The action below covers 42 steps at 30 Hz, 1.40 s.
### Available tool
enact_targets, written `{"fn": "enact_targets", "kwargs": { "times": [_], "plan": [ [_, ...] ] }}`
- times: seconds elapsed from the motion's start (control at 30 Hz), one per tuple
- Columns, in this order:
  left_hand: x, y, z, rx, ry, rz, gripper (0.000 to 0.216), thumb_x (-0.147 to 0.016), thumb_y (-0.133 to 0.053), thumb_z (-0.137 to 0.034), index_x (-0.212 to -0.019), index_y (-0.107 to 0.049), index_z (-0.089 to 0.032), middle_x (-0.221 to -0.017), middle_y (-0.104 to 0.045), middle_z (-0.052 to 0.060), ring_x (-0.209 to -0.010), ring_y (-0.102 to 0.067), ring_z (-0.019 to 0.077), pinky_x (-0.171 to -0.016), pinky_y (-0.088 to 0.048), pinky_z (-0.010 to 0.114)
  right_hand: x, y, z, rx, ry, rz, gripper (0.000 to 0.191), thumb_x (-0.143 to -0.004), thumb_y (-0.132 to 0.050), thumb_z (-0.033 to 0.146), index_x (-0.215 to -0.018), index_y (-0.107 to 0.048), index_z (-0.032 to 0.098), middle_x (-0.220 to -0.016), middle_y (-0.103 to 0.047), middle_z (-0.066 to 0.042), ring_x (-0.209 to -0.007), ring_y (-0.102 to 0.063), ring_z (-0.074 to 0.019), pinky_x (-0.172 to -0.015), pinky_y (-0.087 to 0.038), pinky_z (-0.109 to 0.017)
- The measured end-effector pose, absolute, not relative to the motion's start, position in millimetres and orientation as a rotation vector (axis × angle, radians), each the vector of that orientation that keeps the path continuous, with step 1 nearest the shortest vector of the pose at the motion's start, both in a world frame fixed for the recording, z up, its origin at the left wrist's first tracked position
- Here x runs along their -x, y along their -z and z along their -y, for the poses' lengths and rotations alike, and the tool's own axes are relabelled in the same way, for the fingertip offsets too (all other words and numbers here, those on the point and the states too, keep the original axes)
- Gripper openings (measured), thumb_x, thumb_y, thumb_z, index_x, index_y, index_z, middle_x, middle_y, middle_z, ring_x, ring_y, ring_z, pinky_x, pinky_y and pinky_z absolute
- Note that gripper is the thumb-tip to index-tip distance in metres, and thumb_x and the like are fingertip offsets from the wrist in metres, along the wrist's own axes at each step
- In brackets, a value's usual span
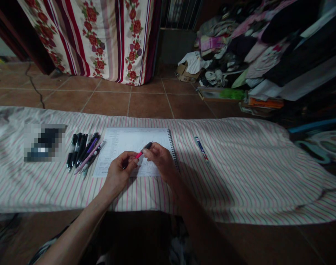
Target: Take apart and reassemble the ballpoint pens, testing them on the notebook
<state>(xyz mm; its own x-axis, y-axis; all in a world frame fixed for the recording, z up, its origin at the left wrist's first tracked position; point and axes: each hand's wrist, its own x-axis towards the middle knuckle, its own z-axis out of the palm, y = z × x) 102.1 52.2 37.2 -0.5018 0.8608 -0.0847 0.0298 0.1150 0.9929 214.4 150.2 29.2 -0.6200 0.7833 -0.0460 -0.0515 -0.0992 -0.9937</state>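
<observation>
Pen in pink and black (139, 155) sits between your two hands in the head view, held up over the near half of a spiral notebook (129, 138). It slants, its black end pointing far and right, its pink part running near and left. Your left hand (121, 167) is nearly closed, thumb and fingers pinching the pink part. Your right hand (161, 158) is curled just beside it, thumb and fingertips gripping the black end. You cannot tell from here whether that black part is a cap or a grip. A small dark bit also shows at your left palm, too unclear to name.

The notebook lies flat on a striped cloth (253, 165), its wire binding along the right edge and faint printing at the left of the page. Just left of it lies a bunch of pens (84, 151), mostly black, with purple and pink ones among them. Farther left, a pixelated patch (45, 142) hides whatever lies there. To the right of the notebook, well apart, rests a slim blue, white and red stick (202, 150). Beyond the cloth you have a tiled floor (148, 105), a flowered curtain (110, 40) at far left and heaped clothes (214, 43) at far right.
</observation>
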Motion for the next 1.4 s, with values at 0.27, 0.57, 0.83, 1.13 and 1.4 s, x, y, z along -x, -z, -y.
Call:
{"fn": "enact_targets", "kwargs": {
  "times": [0.27,0.57,0.83,1.13,1.4],
  "plan": [
    [-106.0,-35.6,-51.7,-0.891,-1.492,-1.682,0.016,-0.072,-0.062,-0.028,-0.084,-0.061,-0.017,-0.065,-0.058,-0.003,-0.060,-0.053,0.0100,-0.059,-0.041,0.022,-208.3,-22.9,-147.4,0.874,-1.625,1.604,0.025,-0.072,-0.061,0.042,-0.069,-0.050,0.020,-0.054,-0.050,0.006,-0.053,-0.046,-0.0092,-0.053,-0.037,-0.023],
    [-109.9,-33.5,-57.7,-0.939,-1.484,-1.708,0.016,-0.073,-0.062,-0.029,-0.084,-0.061,-0.017,-0.069,-0.059,-0.001,-0.061,-0.052,0.0103,-0.058,-0.041,0.022,-208.9,-19.9,-149.5,0.886,-1.641,1.501,0.024,-0.070,-0.064,0.041,-0.076,-0.056,0.019,-0.054,-0.050,0.006,-0.052,-0.044,-0.0084,-0.052,-0.036,-0.023],
    [-116.0,-34.2,-62.7,-0.885,-1.499,-1.672,0.015,-0.072,-0.063,-0.028,-0.081,-0.061,-0.016,-0.067,-0.059,-0.002,-0.058,-0.051,0.0092,-0.056,-0.040,0.021,-216.6,-16.8,-152.8,0.779,-1.835,1.359,0.024,-0.068,-0.068,0.036,-0.087,-0.065,0.020,-0.068,-0.058,0.003,-0.059,-0.049,-0.0082,-0.057,-0.041,-0.022],
    [-116.2,-35.1,-62.8,-0.859,-1.501,-1.652,0.020,-0.070,-0.065,-0.033,-0.081,-0.060,-0.017,-0.065,-0.059,-0.002,-0.057,-0.051,0.0099,-0.054,-0.040,0.022,-222.3,-23.4,-150.9,0.717,-1.995,1.216,0.032,-0.074,-0.065,0.044,-0.092,-0.066,0.019,-0.078,-0.064,-0.002,-0.065,-0.058,-0.0095,-0.062,-0.048,-0.024],
    [-114.3,-37.7,-61.6,-0.846,-1.510,-1.649,0.019,-0.069,-0.065,-0.032,-0.079,-0.060,-0.016,-0.061,-0.057,-0.003,-0.055,-0.049,0.0092,-0.054,-0.040,0.022,-222.1,-21.8,-152.2,0.768,-1.956,1.269,0.035,-0.071,-0.068,0.045,-0.096,-0.064,0.020,-0.089,-0.069,-0.003,-0.062,-0.066,-0.0112,-0.047,-0.045,-0.019]
  ]
}}
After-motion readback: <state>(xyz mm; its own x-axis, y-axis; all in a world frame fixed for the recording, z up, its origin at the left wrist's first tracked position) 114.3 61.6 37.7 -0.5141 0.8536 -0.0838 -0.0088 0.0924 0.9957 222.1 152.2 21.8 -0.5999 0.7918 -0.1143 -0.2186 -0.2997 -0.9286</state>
